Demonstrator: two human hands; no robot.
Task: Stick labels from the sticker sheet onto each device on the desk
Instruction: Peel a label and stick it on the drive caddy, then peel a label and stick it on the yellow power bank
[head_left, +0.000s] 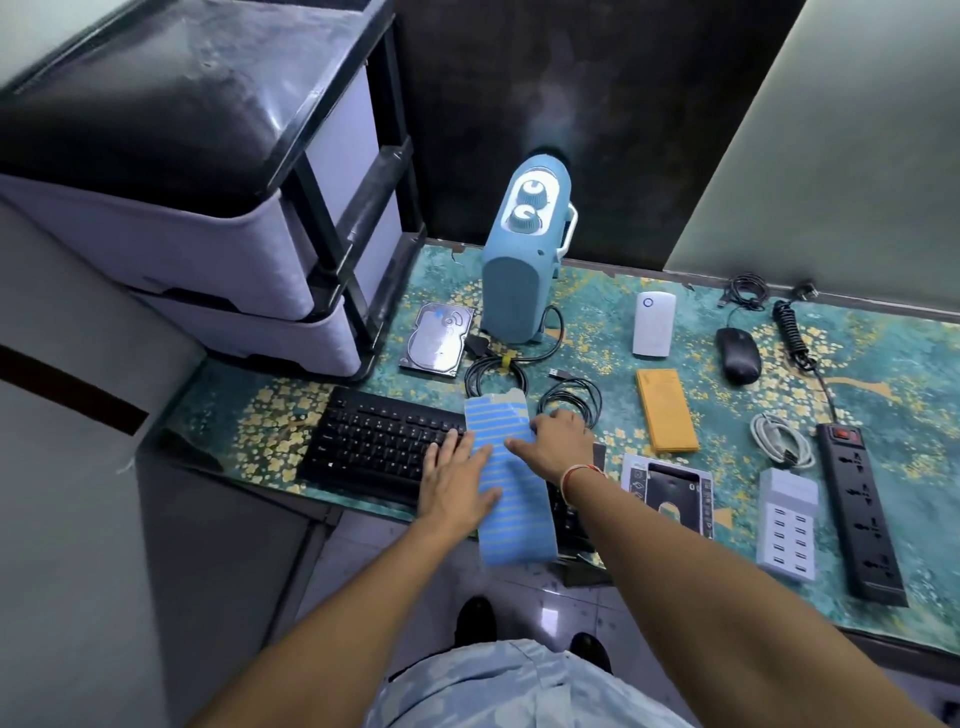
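A blue sticker sheet (506, 493) with pale label strips lies over the right half of a black keyboard (374, 441). My left hand (452, 483) rests flat on the sheet's left side, fingers spread. At the sheet's upper right edge my right hand (558, 441) has its fingers bent down; whether it pinches a label is hidden. Devices spread on the desk: a hard drive (439, 338), a blue heater (522, 260), a white power bank (653, 325), a black mouse (737, 356), a yellow power bank (666, 410), a drive caddy (670, 488), a white USB charger (787, 525), a black power strip (857, 514).
A black and grey drawer unit (208, 208) stands at the desk's left end. Coiled black cables (496, 374) lie behind the sheet, a white cable (779, 441) near the power strip. The desk has a teal patterned cover (909, 389). A dark wall rises behind.
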